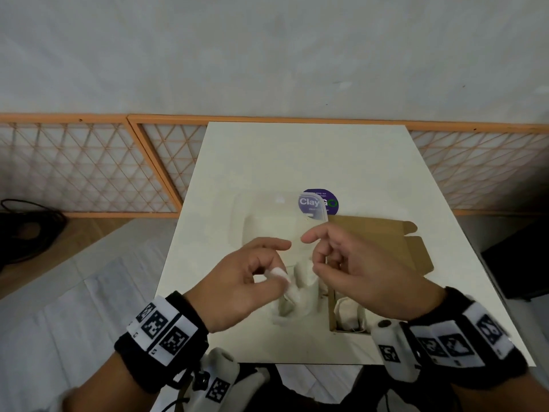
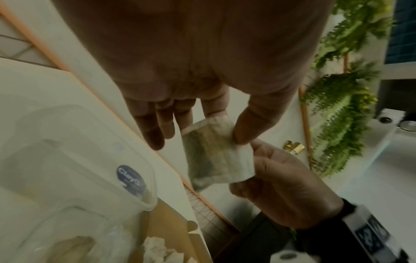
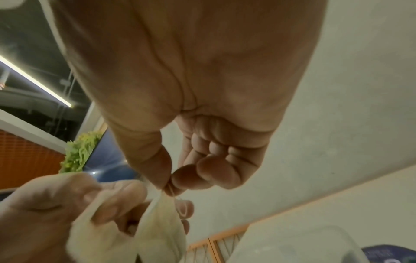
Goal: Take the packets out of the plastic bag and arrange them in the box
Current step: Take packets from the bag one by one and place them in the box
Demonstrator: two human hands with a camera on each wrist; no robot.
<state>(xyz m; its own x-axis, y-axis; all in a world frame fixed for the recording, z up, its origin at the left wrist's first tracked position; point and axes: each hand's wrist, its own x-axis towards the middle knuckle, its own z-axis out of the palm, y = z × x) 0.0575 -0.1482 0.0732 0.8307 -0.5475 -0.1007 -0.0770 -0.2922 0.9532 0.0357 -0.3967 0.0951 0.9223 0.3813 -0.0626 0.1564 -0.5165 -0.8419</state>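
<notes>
Both hands hover over the near middle of the white table (image 1: 297, 156). My left hand (image 1: 276, 269) pinches a small white cloth packet (image 1: 280, 275) between thumb and forefinger; the left wrist view shows the packet (image 2: 216, 156) hanging from that pinch. My right hand (image 1: 319, 263) pinches the thin string at the top of a packet (image 3: 162, 224) right beside it. A clear plastic bag (image 1: 267, 215) lies on the table just beyond the hands. At the right stands an open brown cardboard box (image 1: 386, 242) with white packets (image 1: 349, 313) inside.
A round purple sticker (image 1: 329, 200) shows partly through the bag's far right corner. An orange lattice screen (image 1: 89, 168) runs behind the table. Black cables (image 1: 26, 227) lie on the floor at left, and a dark object (image 1: 520, 263) stands to the table's right.
</notes>
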